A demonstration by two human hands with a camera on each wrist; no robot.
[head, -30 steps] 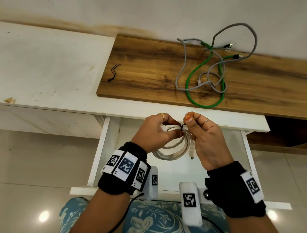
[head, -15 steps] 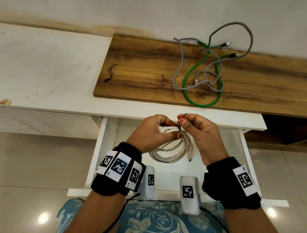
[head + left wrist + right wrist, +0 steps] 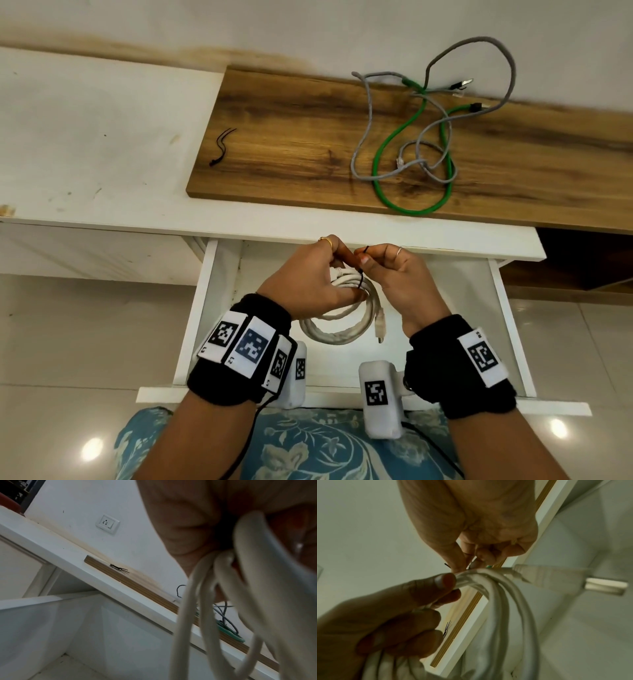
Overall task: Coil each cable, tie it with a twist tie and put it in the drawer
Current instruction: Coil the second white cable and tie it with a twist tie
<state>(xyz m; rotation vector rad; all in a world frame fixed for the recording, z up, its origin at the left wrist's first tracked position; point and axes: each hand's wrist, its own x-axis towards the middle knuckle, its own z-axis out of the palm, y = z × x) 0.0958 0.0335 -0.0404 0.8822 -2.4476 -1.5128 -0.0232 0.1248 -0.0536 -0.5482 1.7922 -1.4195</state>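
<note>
2 hands meet above the open white drawer (image 3: 205, 308), working on a coiled white cable (image 3: 346, 329). The left hand (image 3: 301, 281) has its fingers curled round the top of the coil, thumb pressed against the bundled loops, and the rest of the coil hangs below it over the drawer. The right hand (image 3: 404, 277) pinches the black twist tie (image 3: 362, 279) between thumb and forefinger, its other fingers folded in; the tie runs down across the loops just beside the left thumb, and 1 short end pokes up above the fingertips. The cable's white plug (image 3: 379, 327) dangles at the right of the coil, near the right wrist. On the wooden board (image 3: 291, 154) on top of the white desk (image 3: 85, 137), a green cable (image 3: 387, 144) and a grey cable (image 3: 368, 113) lie loose and tangled together, well apart from the hands. Spare black twist ties (image 3: 221, 147) lie near the board's left edge. From the left wrist view a wall socket (image 3: 107, 524) shows above the desk. Blue flowered cloth (image 3: 308, 448) shows below the wrists.
</note>
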